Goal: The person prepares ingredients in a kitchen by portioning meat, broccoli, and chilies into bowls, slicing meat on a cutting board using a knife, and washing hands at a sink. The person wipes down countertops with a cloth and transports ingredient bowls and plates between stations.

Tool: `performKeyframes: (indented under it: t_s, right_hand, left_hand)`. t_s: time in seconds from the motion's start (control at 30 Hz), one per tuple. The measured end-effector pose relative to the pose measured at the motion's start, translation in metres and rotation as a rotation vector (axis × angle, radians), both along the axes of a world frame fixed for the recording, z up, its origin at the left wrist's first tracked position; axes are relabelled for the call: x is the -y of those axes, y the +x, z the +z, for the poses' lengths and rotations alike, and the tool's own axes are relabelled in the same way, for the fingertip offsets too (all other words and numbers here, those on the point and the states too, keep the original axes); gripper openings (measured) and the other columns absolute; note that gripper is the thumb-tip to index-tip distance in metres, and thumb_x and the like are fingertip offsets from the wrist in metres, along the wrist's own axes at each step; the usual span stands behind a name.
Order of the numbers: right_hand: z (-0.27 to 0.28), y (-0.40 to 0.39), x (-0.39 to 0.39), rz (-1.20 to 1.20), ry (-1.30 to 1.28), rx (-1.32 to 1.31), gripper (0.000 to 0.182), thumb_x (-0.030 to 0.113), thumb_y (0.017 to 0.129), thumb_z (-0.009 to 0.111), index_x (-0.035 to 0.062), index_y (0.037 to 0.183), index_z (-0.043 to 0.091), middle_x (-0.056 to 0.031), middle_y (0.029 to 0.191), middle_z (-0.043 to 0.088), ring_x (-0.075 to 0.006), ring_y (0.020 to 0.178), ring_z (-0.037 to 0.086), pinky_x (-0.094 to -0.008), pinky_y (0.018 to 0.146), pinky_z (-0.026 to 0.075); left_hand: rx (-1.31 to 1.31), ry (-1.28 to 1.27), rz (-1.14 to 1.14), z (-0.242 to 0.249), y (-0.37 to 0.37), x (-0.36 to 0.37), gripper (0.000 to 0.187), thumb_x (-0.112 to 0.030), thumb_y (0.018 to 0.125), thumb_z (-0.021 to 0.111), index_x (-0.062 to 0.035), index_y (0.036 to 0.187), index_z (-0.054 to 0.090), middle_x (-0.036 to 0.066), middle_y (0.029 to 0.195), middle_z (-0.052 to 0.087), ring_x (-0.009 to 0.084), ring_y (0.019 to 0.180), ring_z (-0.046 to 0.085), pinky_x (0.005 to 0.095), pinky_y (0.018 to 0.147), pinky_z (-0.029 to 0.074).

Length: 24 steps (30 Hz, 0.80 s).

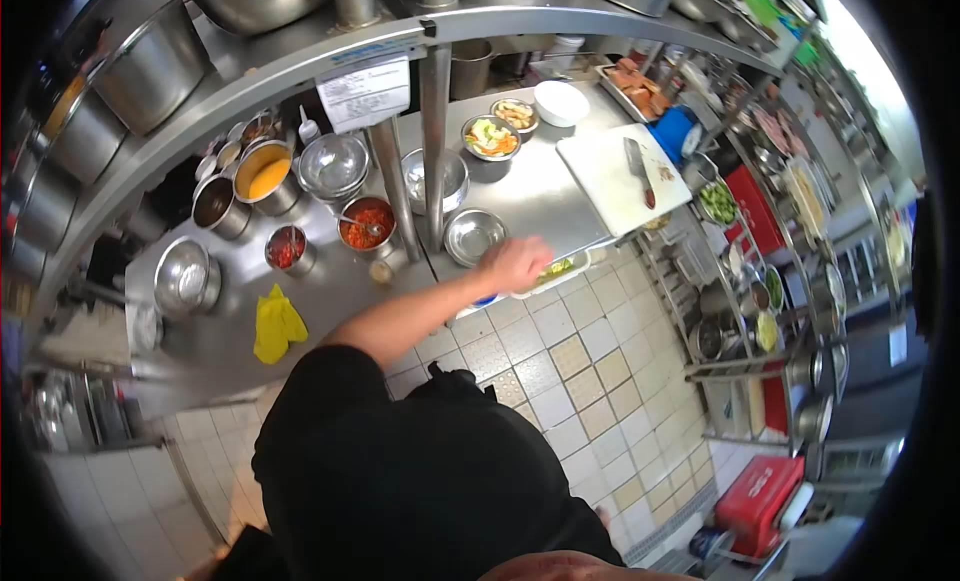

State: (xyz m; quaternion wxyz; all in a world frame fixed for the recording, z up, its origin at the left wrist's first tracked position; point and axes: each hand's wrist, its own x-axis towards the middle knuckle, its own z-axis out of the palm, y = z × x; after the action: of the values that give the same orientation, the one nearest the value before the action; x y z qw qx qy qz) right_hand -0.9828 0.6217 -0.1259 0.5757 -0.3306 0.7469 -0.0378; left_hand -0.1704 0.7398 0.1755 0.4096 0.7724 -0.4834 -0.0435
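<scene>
My left hand [517,265] reaches across to the right at the counter's front edge, its fingers curled closed; whatever they may hold is hidden. Beside it is a narrow white container [575,269] with green pieces inside. An empty-looking steel bowl [475,237] stands just behind the wrist. A sliver of skin at my right side, low in the picture, seems to be my right hand [603,516]; its fingers cannot be made out. Farther right, a knife [637,166] lies on a white cutting board [610,181].
Bowls of vegetables [491,137], a white bowl [561,103], pots with red [367,224] and orange [268,177] contents and a yellow cloth [277,326] are on the counter. Steel posts [434,141] rise to an overhead shelf. A rack [740,371] stands at the right.
</scene>
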Motion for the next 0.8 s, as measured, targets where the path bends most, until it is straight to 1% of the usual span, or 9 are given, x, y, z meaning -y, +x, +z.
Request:
performKeyframes:
  t_s: [0.1,0.23,0.43,0.57,0.6,0.63,0.7,0.73,0.8]
  right_hand:
    - [0.015,-0.004,0.055,0.167,0.091,-0.086,0.032,0.034,0.094,0.044,0.0124,0.114,0.053,-0.0082,0.084,0.060,-0.0238,0.065,0.057,-0.0365,0.048,0.044]
    - [0.029,0.055,0.194,0.476,0.095,-0.081,0.034,0.036,0.093,0.046,0.0105,0.113,0.055,-0.0075,0.081,0.061,-0.0215,0.063,0.057,-0.0343,0.048,0.044]
    - [0.035,0.109,0.435,0.818,-0.080,0.081,0.037,0.039,0.092,0.049,0.0077,0.110,0.058,-0.0064,0.077,0.062,-0.0182,0.061,0.057,-0.0311,0.048,0.044]
    - [0.072,0.223,0.600,1.032,-0.354,-0.077,0.027,0.031,0.092,0.056,0.0074,0.104,0.061,-0.0070,0.076,0.064,-0.0196,0.058,0.060,-0.0303,0.043,0.043]
    - [0.078,0.243,0.638,1.138,-0.541,0.198,0.023,0.026,0.093,0.056,0.0043,0.100,0.060,-0.0044,0.077,0.063,-0.0157,0.063,0.059,-0.0276,0.048,0.044]
    - [0.115,0.288,0.639,0.816,-0.451,0.069,0.017,0.017,0.093,0.057,0.0011,0.097,0.059,-0.0024,0.076,0.061,-0.0103,0.062,0.054,-0.0252,0.051,0.041]
    - [0.134,0.332,0.684,0.947,-0.424,0.359,0.019,0.022,0.095,0.055,0.0035,0.095,0.059,0.0009,0.075,0.058,-0.0087,0.064,0.051,-0.0251,0.055,0.043]
    - [0.151,0.345,0.692,0.985,-0.582,0.278,0.018,0.022,0.095,0.056,0.0048,0.094,0.059,0.0023,0.072,0.054,-0.0077,0.062,0.049,-0.0244,0.053,0.041]
    - [0.173,0.355,0.720,1.036,-0.493,0.428,0.016,0.024,0.094,0.059,0.0085,0.089,0.059,0.0019,0.073,0.055,-0.0077,0.062,0.048,-0.0256,0.054,0.041]
  left_hand:
    - [0.127,0.086,0.314,0.003,0.077,0.058,0.016,-0.022,0.086,0.054,-0.0113,0.090,0.065,0.016,0.094,0.060,0.0368,0.085,0.060,0.0483,0.074,0.049]
    - [0.115,0.423,1.049,-0.013,0.154,0.077,0.023,-0.017,0.084,0.056,-0.0053,0.100,0.067,0.014,0.104,0.064,0.0296,0.104,0.061,0.0387,0.081,0.054]
    - [-0.195,0.910,0.992,-0.031,0.138,0.063,0.029,-0.018,0.085,0.056,-0.0077,0.108,0.069,0.012,0.120,0.064,0.0262,0.112,0.061,0.0373,0.086,0.052]
    - [-0.175,0.879,1.165,-0.069,0.139,0.059,0.030,-0.021,0.090,0.048,-0.0111,0.109,0.069,0.010,0.121,0.064,0.0253,0.111,0.062,0.0357,0.088,0.052]
    - [-0.197,0.840,1.224,-0.072,0.141,0.065,0.031,-0.021,0.090,0.047,-0.0116,0.110,0.069,0.010,0.121,0.064,0.0251,0.111,0.062,0.0363,0.088,0.052]
    - [-0.221,0.801,1.283,-0.075,0.144,0.070,0.031,-0.021,0.091,0.047,-0.0120,0.111,0.069,0.011,0.121,0.064,0.0249,0.111,0.062,0.0368,0.088,0.052]
    - [-0.256,0.781,1.317,-0.083,0.147,0.072,0.031,-0.021,0.091,0.046,-0.0114,0.112,0.068,0.011,0.120,0.064,0.0251,0.110,0.062,0.0370,0.089,0.052]
    - [-0.271,0.775,1.337,-0.086,0.152,0.075,0.032,-0.021,0.091,0.046,-0.0110,0.113,0.067,0.012,0.120,0.064,0.0252,0.110,0.062,0.0372,0.089,0.052]
    - [-0.258,0.757,1.399,-0.093,0.157,0.084,0.032,-0.021,0.091,0.046,-0.0111,0.113,0.067,0.012,0.120,0.064,0.0255,0.109,0.063,0.0374,0.089,0.052]
